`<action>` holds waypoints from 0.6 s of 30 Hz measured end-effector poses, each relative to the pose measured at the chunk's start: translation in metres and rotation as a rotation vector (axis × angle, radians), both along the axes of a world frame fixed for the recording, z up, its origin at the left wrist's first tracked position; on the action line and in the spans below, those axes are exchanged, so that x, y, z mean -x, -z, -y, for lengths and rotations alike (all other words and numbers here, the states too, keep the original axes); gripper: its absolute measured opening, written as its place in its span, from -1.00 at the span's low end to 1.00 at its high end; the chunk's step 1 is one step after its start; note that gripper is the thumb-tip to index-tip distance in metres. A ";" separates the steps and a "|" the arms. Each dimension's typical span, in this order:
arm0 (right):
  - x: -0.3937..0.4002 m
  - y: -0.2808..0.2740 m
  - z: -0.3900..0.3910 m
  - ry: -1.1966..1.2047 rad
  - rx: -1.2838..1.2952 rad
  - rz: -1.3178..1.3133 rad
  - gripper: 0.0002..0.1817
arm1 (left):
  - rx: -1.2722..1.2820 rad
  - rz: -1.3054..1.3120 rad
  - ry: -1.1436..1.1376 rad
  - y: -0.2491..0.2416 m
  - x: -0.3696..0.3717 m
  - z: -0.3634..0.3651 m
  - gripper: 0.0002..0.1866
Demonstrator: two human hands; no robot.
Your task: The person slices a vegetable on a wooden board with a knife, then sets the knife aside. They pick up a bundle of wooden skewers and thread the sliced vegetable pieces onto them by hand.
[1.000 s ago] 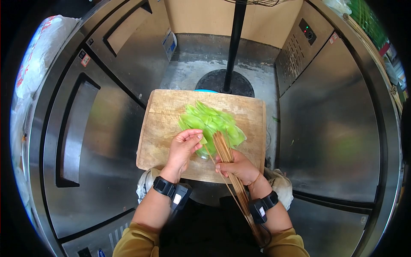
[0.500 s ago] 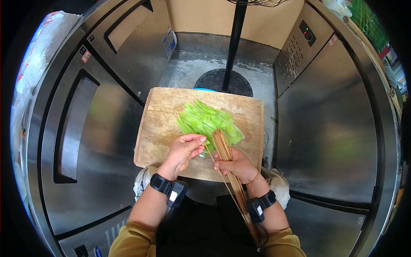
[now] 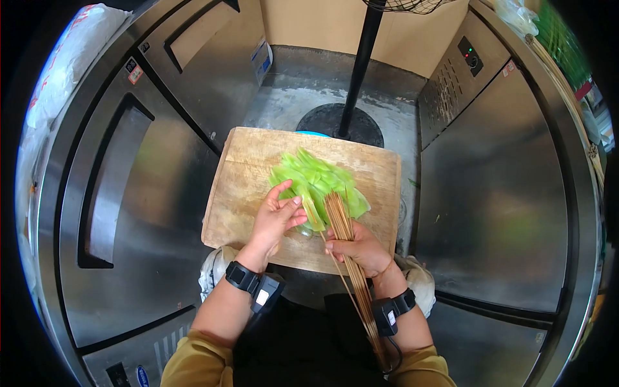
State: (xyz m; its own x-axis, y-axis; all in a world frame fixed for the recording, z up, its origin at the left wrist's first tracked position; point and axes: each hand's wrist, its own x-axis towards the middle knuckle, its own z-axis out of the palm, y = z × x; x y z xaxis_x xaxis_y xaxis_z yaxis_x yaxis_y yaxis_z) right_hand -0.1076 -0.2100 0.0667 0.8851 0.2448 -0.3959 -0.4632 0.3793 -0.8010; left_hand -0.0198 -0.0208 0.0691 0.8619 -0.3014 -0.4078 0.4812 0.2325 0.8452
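My right hand is closed round a bundle of bamboo skewers, whose tips point up over the board. One single skewer stands out to the left of the bundle, held by the same hand. A long pale-green vegetable slice is threaded on its upper end. Beside that slice is my left hand, fingers apart, with the thumb tip close to the slice's left edge. Behind both hands a pile of thin green vegetable slices lies on the wooden cutting board.
Steel cabinets stand on the left and right. Past the board, a black pole rises from a round base on the floor. Part of a blue object shows behind the board's far edge.
The left fingers were pinching a slice at the single skewer's tip. Now the slice lies lengthwise along the skewer, and those fingers have spread and let go.
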 end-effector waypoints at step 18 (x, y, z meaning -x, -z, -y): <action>0.002 0.000 -0.001 0.003 0.026 -0.011 -0.77 | -0.056 0.068 0.028 0.005 -0.002 0.001 -0.90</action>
State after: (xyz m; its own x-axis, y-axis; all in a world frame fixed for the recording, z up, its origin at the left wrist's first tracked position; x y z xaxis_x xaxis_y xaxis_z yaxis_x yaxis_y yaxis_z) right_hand -0.1094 -0.2092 0.0671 0.8812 0.2320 -0.4118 -0.4711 0.3599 -0.8053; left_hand -0.0181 -0.0219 0.0640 0.8794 -0.3045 -0.3660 0.4284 0.1710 0.8872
